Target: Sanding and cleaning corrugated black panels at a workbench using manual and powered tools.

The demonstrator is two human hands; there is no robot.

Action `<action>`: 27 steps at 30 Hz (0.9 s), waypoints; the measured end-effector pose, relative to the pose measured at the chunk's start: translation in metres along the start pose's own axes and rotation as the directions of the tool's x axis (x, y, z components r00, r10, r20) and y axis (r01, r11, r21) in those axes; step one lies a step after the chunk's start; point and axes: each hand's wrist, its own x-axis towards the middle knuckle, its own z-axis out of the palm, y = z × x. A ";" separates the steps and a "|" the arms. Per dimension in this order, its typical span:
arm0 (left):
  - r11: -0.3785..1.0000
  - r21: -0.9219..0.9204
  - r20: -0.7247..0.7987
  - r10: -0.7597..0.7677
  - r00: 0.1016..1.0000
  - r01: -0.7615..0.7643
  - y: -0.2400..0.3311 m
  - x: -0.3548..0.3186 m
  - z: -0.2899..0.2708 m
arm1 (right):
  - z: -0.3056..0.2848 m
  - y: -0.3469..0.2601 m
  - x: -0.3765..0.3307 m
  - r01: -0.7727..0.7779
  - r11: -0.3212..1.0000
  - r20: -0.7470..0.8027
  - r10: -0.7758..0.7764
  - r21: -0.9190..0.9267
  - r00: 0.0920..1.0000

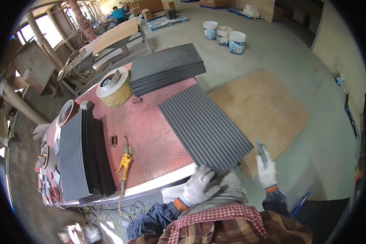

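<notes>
A dark grey ribbed panel [205, 126] lies slantwise on the red-topped table [150, 134], its near right end jutting past the edge. My left hand [199, 186], in a white knit glove, touches the panel's near corner, with thumb and fingers apart. To the right of that panel, my gloved right hand [267, 168] is closed around a narrow, flat grey piece [260, 149] that points upward. The exact kind of this piece cannot be made out, since the fingers cover its lower part.
Stacked ribbed panels stand at the table's left [73, 156] and far side [166, 67]. A yellow air blow gun [125, 164] with a hose and a large tape roll [113, 91] lie between. Brown board [260, 110] covers floor at right; three buckets [236, 42] stand beyond.
</notes>
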 end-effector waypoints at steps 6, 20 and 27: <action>0.825 0.169 -0.062 0.554 0.830 -0.539 -0.020 0.073 -0.015 | 0.012 0.018 0.003 -0.114 0.980 -0.076 0.127 0.162 0.989; 0.747 0.433 -0.198 -0.467 0.862 0.505 -0.215 0.155 -0.109 | 0.033 -0.014 -0.016 0.001 0.970 0.123 0.030 -0.242 0.992; 0.602 0.519 -0.235 -0.582 0.778 0.607 -0.154 0.079 -0.127 | 0.051 0.008 0.068 0.288 0.769 0.274 -0.153 -0.570 0.950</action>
